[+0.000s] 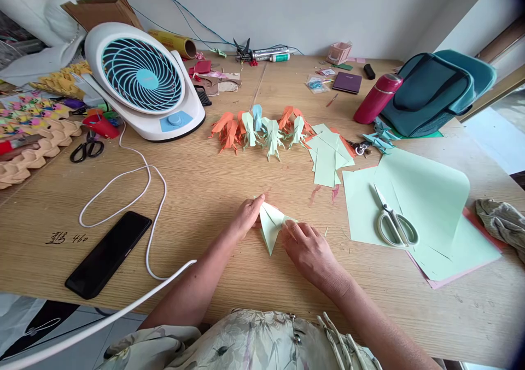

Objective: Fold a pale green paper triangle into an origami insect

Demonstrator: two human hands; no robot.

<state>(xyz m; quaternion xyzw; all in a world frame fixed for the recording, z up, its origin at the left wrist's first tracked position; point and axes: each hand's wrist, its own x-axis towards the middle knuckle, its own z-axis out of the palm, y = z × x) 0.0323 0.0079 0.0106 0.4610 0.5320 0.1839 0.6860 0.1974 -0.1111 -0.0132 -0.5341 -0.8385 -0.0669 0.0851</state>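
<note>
1. Head view: folded pale-green paper point(269, 230) is at the near middle of the table point(197, 178), between the person's two hands, one point aimed toward the body.
2. Left hand point(247, 215): closed on the paper's upper left edge, thumb at the top corner; other fingers partly hidden from me.
3. Right hand point(305, 250): fingers bunched, pinching the paper's right-hand tip.
4. Beyond the hands: cluster of folded figures point(273, 137), orange, pale green and one blue. Loose green paper pieces point(327, 159) overlap just right of them.
5. Right side: white-handled scissors point(396, 222), blades apart, lying on large green sheets point(435, 195). Red flask point(377, 98) leans by a teal bag point(430, 94).
6. Left side: black phone point(109, 254) lying flat, white cable point(164, 195) looping past it, fan point(143, 80) behind.
</note>
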